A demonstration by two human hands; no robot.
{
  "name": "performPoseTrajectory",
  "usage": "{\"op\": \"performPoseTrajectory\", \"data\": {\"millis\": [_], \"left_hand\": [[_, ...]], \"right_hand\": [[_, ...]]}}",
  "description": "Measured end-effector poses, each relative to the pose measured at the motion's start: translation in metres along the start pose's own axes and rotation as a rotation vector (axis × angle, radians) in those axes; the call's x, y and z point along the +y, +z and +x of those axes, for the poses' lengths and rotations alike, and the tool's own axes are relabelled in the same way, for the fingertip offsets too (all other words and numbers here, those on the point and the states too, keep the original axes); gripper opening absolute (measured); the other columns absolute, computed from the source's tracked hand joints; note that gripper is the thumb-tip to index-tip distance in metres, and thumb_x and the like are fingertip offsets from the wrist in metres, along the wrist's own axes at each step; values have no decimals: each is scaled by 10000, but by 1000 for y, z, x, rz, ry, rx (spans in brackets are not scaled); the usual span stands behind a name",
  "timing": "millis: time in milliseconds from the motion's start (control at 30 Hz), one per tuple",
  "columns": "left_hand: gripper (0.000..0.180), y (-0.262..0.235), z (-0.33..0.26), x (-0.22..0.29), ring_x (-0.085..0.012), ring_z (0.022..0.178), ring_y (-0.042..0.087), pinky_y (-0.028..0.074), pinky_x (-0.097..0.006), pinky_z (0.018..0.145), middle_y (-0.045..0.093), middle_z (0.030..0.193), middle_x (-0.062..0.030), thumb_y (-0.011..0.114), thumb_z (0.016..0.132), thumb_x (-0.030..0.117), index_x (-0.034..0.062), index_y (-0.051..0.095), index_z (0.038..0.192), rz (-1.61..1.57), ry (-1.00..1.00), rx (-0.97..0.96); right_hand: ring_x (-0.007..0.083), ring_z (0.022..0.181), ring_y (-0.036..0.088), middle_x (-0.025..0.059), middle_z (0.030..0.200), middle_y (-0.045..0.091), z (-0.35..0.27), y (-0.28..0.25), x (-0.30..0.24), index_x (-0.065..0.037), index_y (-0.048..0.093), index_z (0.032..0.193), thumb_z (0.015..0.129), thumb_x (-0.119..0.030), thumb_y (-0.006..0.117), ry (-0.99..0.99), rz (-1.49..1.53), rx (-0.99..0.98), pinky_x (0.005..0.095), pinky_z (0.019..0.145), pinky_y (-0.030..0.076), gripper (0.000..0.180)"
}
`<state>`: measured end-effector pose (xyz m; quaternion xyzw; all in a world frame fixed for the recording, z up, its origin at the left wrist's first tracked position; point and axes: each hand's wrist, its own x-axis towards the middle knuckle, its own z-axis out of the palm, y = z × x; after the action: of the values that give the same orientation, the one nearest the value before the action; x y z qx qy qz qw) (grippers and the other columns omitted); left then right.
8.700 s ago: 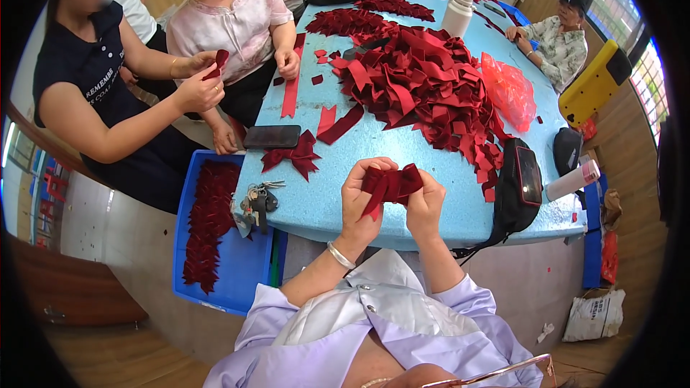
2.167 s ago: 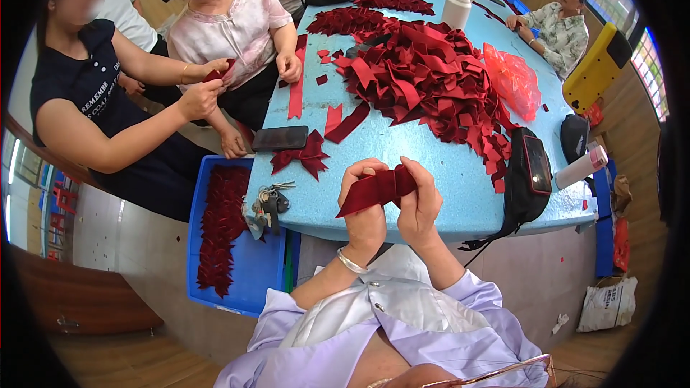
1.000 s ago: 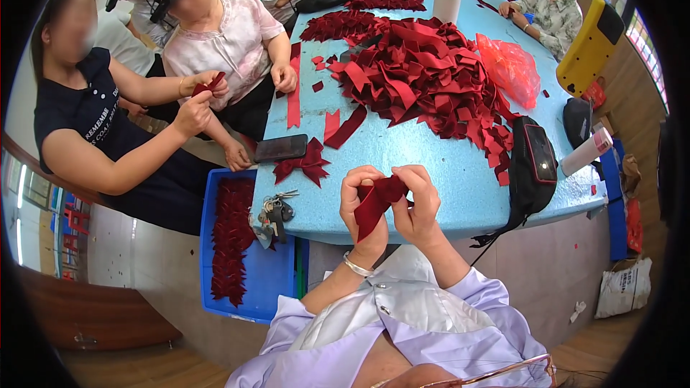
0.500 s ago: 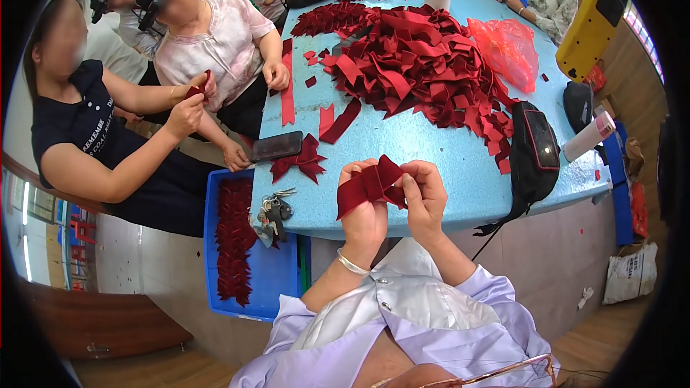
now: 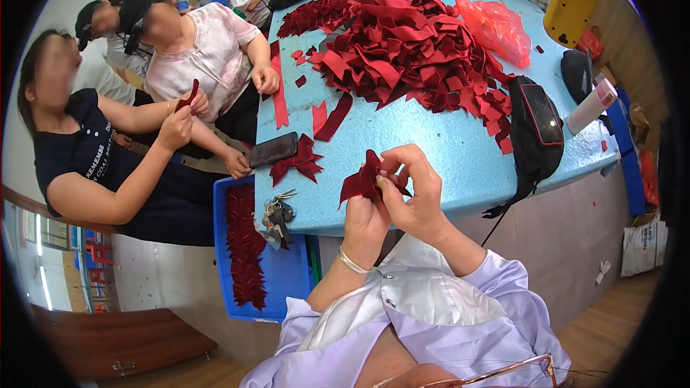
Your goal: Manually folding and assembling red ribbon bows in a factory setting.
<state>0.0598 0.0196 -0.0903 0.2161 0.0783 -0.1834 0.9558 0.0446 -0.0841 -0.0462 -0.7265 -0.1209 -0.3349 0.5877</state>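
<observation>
A dark red velvet ribbon bow (image 5: 361, 178) is between my two hands, just above the near edge of the light blue table (image 5: 316, 205). My left hand (image 5: 366, 217) grips it from below, with a bangle on that wrist. From the right, my right hand (image 5: 417, 190) pinches the bow's edge between thumb and fingertips. Part of the bow is hidden behind my fingers. Left of my hands, another red bow (image 5: 298, 161) lies beside a dark phone (image 5: 274, 149), and a bunch of keys (image 5: 279, 214) rests at the table's corner.
A large heap of red ribbon pieces (image 5: 417, 54) covers the table's middle. A black bag (image 5: 535, 136) and a pale bottle (image 5: 592, 105) stand at the right. Rows of bows fill part of a blue bin (image 5: 277, 280) at lower left. Co-workers line the left side.
The bow has turned from facing up flat to a more edge-on, folded view. My right hand has shifted over its top, fingers more bent. The whole view has tilted slightly.
</observation>
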Motion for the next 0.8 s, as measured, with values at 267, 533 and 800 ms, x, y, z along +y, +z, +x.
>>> {"op": "performPoseTrajectory", "data": {"millis": [267, 533, 800], "left_hand": [[143, 0, 3, -4, -175, 827, 570, 488, -307, 775, 590, 905, -53, 543, 948, 178, 44, 563, 995, -35, -15, -2], [119, 15, -6, -4, -140, 899, 548, 465, -299, 836, 557, 956, -32, 524, 961, 187, 73, 509, 991, 125, 281, -15], [111, 20, -7, -1, -142, 961, 527, 453, -289, 887, 532, 1032, -50, 538, 942, 116, 64, 477, 1019, 210, 454, 12]], "right_hand": [[160, 712, 581, 89, 900, 579, 6, 1, 1, -7, 552, 1041, 708, 70, 640, -59, -62, 7, 257, 517, 437, 353], [246, 734, 577, 122, 903, 577, 20, 6, 2, 0, 550, 1041, 706, 58, 639, -350, -285, -95, 310, 573, 468, 351], [251, 744, 574, 139, 901, 579, 4, 18, 23, 4, 542, 990, 728, 80, 575, -203, -23, 22, 322, 585, 476, 275]]}}
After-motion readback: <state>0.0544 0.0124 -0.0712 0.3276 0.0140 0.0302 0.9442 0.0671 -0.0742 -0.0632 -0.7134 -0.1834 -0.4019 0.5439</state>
